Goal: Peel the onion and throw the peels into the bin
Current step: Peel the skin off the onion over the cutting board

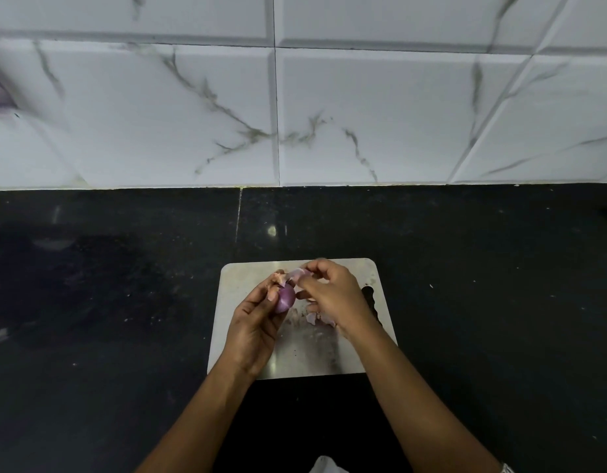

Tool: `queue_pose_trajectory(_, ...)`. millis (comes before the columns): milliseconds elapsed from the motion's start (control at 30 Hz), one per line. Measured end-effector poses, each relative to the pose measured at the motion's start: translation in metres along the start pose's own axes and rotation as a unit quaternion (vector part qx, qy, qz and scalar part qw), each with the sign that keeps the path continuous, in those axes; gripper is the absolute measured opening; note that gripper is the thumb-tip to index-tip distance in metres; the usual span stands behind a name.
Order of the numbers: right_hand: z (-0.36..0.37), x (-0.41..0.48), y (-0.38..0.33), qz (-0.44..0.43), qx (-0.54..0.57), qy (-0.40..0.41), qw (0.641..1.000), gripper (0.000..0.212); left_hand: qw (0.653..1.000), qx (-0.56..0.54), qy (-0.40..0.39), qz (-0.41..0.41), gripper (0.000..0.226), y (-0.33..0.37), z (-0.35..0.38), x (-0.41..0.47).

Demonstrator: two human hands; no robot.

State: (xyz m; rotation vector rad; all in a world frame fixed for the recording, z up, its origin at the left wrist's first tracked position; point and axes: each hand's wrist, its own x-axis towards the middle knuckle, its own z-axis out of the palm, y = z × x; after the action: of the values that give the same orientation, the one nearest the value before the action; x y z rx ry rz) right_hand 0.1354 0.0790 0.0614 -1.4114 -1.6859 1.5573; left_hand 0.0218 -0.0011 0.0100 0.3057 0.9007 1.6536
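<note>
Holding the onion point(284, 299) clear of the steel board point(242, 285), the left hand point(257, 324) has its fingers curled round the bulb from the left and underneath. This turns the bare purple flank toward the other hand and, I judge, steadies the bulb against the pull. The onion sits at about 11 o'clock from the board's middle and appears lifted off the metal rather than resting on it.

The right hand point(332, 295) comes in from 3 o'clock with its fingers bent and closed in a pinch on a pale strip of skin point(298, 274). That strip runs up from the top of the bulb toward 12 o'clock, which looks like a pull away from the onion so the layer tears free.

Loose peels point(318, 319) lie on the board just right of its middle, partly under the right wrist. Working over the board seems meant to catch these scraps in one place for gathering. A dark object point(368, 292) at 2 o'clock near the board's right edge is mostly hidden by the hand, and I cannot tell what it is.

The board lies on a black counter point(124, 285) below a marbled tile wall point(192, 114). No bin is in view, so peeling is the step in hand and discarding is not yet begun
</note>
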Motion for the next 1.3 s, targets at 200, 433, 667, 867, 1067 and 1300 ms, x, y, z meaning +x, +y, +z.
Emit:
queue_pose_trajectory(200,0.002,-0.006,-0.014,-0.074,-0.165,-0.03,0.983,0.023,0.995,0.084,-0.037,0.04,0.08,0.005,0.0,-0.002)
queue_pose_trajectory(433,0.01,-0.011,-0.015,-0.19,-0.24,0.064,0.95,0.011,0.953,0.294,0.012,0.069,0.054,0.017,0.004,-0.009)
queue_pose_trajectory(667,0.019,-0.009,-0.003,-0.236,-0.191,0.157,0.94,0.01,0.9,0.413,0.057,0.131,0.036,0.025,0.014,-0.013)
queue_pose_trajectory(867,0.025,0.004,0.0,-0.069,0.104,0.182,0.975,0.007,0.929,0.339,0.082,0.119,0.039,0.018,0.011,-0.011)
queue_pose_trajectory(1067,0.025,0.005,0.005,-0.028,0.227,0.178,0.957,0.013,0.957,0.25,0.103,0.1,0.036,0.011,0.011,-0.009)
queue_pose_trajectory(1300,0.007,-0.001,0.002,-0.131,-0.114,0.013,0.985,0.03,0.973,0.217,0.079,0.031,0.044,0.014,0.005,-0.005)
